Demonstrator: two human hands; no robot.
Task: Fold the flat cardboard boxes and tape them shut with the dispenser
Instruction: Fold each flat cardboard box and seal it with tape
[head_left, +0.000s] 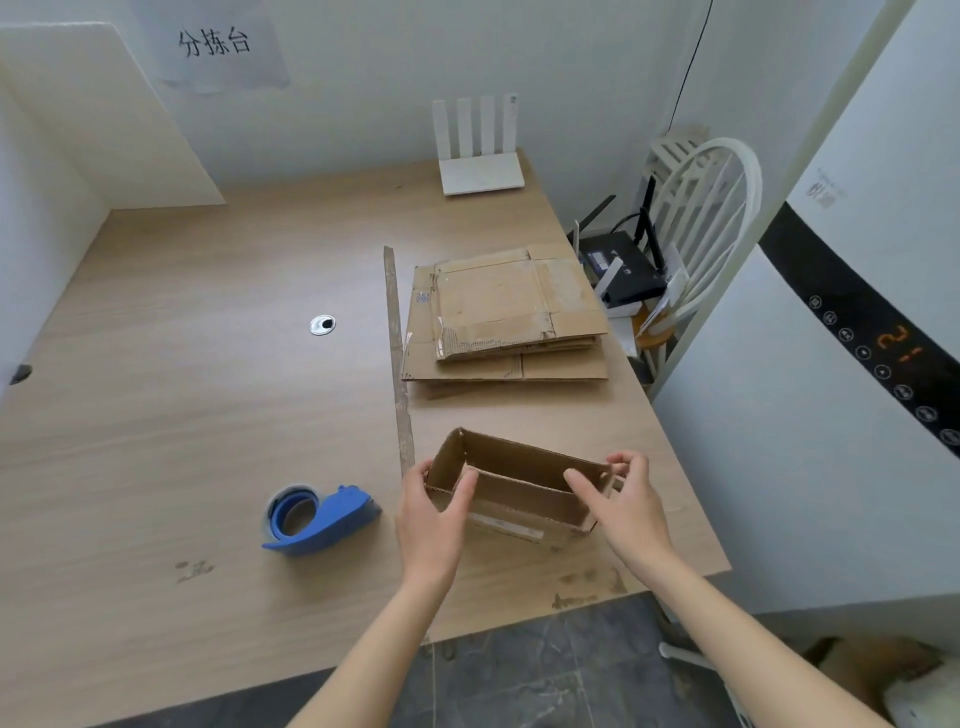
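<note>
A small brown cardboard box (524, 480) stands opened into a hollow sleeve near the table's front right. My left hand (434, 512) grips its left end, thumb inside the opening. My right hand (623, 499) pinches its right end, thumb on the near wall and fingers behind the far corner. A stack of flat cardboard boxes (504, 317) lies further back on the table. The blue tape dispenser (317, 517) lies on the table to the left of my left hand, apart from it.
The wooden table (182, 389) has a seam strip (397, 353) down its middle and a round metal grommet (322, 325). A white router (480, 174) stands at the back. A white chair (711, 218) with a black router (623, 270) is right of the table edge, beside a white appliance (841, 364).
</note>
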